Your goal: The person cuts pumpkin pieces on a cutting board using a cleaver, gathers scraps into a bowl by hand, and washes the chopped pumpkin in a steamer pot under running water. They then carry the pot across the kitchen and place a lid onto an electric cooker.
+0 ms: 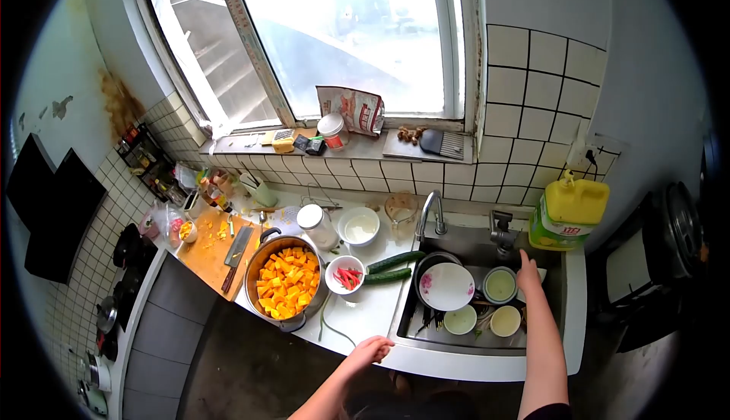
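Observation:
My right hand (527, 272) reaches over the right side of the sink (557, 298), close to the bowls and below the second tap fitting (502, 231); its fingers point away from me, and what it touches, if anything, is too small to make out. My left hand (372, 350) hangs at the counter's front edge, left of the sink, with fingers curled. In the sink sit a floral plate (446, 286) on a pan, a grey-rimmed bowl (499, 285) and two smaller bowls (460, 320) (505, 320).
A large pot (287, 283) of orange chunks, a bowl of red peppers (346, 275), two cucumbers (388, 275) and a white bowl (359, 226) stand left of the sink. A knife (239, 245) lies on the cutting board (205, 256). A yellow jug (570, 211) stands behind right.

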A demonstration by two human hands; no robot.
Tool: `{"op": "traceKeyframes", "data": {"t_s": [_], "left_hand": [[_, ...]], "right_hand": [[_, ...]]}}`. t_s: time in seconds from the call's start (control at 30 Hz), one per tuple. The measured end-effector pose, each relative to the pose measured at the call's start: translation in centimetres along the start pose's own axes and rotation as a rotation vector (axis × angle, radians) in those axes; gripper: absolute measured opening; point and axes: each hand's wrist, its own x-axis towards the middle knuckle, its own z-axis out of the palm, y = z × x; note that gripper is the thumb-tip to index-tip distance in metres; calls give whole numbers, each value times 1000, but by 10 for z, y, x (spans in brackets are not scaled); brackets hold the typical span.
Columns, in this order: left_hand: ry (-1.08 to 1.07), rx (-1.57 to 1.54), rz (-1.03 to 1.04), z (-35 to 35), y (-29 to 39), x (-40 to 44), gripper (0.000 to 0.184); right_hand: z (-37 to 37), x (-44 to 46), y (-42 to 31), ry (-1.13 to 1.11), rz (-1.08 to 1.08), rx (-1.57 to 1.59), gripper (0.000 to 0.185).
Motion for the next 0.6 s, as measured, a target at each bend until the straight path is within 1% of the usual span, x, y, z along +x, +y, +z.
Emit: {"op": "traceKeyframes", "data": {"t_s": [0.07,0.17,0.2,0.33,0.43,0.47,0.6], "left_hand": [[76,-43,-1,-7,-5,-11,23],[238,-50,-47,-1,-9,-20,23],[240,-56,-56,2,-10,-22,23],[224,-71,-32,29,-8,-24,24],[244,-67,-46,48,-2,-28,25],[245,-74,-41,49,-6,-29,25],[277,-70,-38,43,-18,-37,26]], "right_hand": [[-15,19,-16,-58,51,26,70],[-9,53,-19,-43,20,-67,76],[-5,63,-17,-18,-22,-100,77],[11,89,-16,58,-63,-262,74],[3,81,-32,-62,1,-342,72],[10,83,-29,-25,-30,-424,72],[20,87,-16,14,-91,-498,61]]}}
